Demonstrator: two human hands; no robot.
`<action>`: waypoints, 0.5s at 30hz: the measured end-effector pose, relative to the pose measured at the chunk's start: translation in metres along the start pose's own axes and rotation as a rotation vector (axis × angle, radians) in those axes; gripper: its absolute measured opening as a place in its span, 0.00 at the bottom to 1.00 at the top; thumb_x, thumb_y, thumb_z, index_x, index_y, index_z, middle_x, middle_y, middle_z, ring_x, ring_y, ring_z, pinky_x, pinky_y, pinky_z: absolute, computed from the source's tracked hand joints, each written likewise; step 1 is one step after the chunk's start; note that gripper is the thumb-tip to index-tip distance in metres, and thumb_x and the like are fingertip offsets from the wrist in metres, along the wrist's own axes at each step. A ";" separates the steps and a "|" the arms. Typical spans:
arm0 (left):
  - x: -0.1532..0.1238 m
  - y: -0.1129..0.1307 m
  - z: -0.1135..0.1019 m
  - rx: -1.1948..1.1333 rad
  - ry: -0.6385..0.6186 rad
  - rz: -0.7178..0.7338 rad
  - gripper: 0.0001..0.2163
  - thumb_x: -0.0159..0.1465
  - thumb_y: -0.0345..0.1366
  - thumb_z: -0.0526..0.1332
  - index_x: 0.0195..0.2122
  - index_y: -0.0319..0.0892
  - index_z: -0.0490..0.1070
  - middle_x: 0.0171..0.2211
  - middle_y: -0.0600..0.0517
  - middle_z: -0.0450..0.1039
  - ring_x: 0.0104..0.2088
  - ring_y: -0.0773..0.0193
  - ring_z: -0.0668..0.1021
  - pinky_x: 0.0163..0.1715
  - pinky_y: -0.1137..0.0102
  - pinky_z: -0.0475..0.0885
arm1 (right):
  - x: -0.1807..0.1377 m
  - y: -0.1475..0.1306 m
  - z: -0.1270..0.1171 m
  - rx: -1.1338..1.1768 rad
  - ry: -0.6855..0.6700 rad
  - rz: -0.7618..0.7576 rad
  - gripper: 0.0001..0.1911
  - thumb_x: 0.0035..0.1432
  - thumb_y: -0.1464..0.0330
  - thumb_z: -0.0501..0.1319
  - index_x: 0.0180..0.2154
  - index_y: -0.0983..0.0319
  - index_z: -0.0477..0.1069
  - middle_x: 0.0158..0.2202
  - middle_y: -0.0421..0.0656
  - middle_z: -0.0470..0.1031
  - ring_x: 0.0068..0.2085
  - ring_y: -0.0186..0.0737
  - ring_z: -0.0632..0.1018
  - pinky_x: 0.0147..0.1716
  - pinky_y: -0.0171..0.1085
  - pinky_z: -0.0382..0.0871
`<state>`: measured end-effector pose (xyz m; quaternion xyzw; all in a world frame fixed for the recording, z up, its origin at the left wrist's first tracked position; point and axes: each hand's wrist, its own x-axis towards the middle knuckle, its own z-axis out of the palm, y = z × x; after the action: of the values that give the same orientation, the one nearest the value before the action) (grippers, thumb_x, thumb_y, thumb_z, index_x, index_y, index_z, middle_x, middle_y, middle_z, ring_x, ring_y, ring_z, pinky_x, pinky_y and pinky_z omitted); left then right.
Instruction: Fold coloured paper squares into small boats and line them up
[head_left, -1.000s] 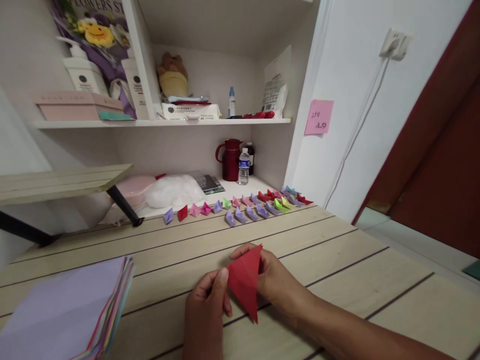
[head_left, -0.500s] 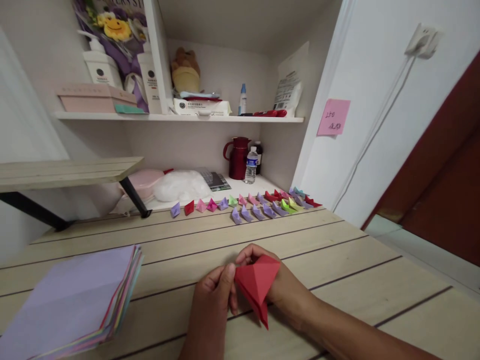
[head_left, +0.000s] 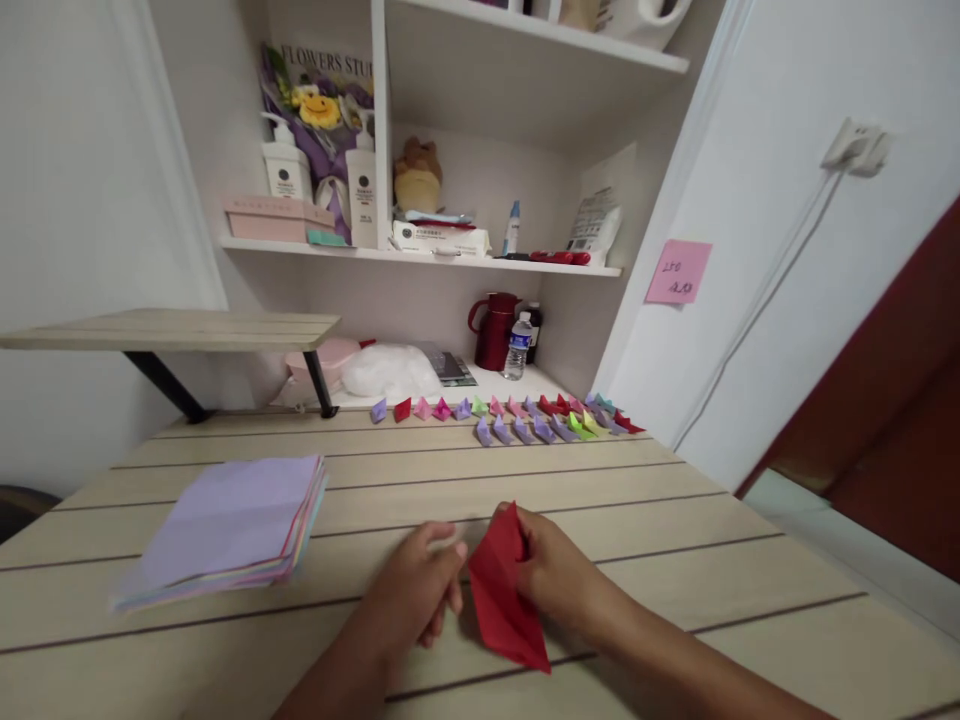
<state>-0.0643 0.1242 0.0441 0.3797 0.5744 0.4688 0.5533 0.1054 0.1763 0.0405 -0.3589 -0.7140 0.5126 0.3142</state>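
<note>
Out over the near middle of the counter (head_left: 675,570), it's the red paper (head_left: 504,600) that has the attention: creased, narrowed to points, one tip up, another slanting down towards the boards. Whether that lower tip touches the wood, I can't tell.

And the right hand (head_left: 559,570) has it, thumb and fingers pinched firmly on the paper's right side! Across from it, the left hand (head_left: 424,580) is blurred, fingers loosely curled, no paper visible between them; its fingertips sit just beside the red edge, and contact is too close to call.

So how far along? Partway, by my reading: several folds look done on this piece, but it hasn't yet got the crisp, boat-like form of the little folded shapes (head_left: 523,431) lined up along the far edge. Those, in purple, red, pink, green, yellow and blue, look finished, standing in two uneven rows.

Over on the left, the stack of coloured sheets (head_left: 232,520) lies flat, purple on top; those look unfolded, plenty of material there! Beyond the rows, a dark red jug (head_left: 493,335) and a water bottle (head_left: 517,350) stand together under the shelf (head_left: 420,256).
</note>
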 end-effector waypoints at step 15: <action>-0.078 -0.081 0.018 0.509 0.490 0.762 0.27 0.56 0.36 0.67 0.57 0.53 0.67 0.57 0.44 0.67 0.57 0.44 0.69 0.56 0.50 0.61 | -0.060 0.003 0.016 -0.790 0.160 -0.062 0.13 0.42 0.80 0.58 0.31 0.59 0.65 0.34 0.42 0.73 0.39 0.45 0.70 0.39 0.40 0.57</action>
<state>-0.0318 0.0299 -0.0112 0.5635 0.6038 0.5577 0.0828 0.1250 0.1190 0.0284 -0.4689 -0.8399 0.1595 0.2220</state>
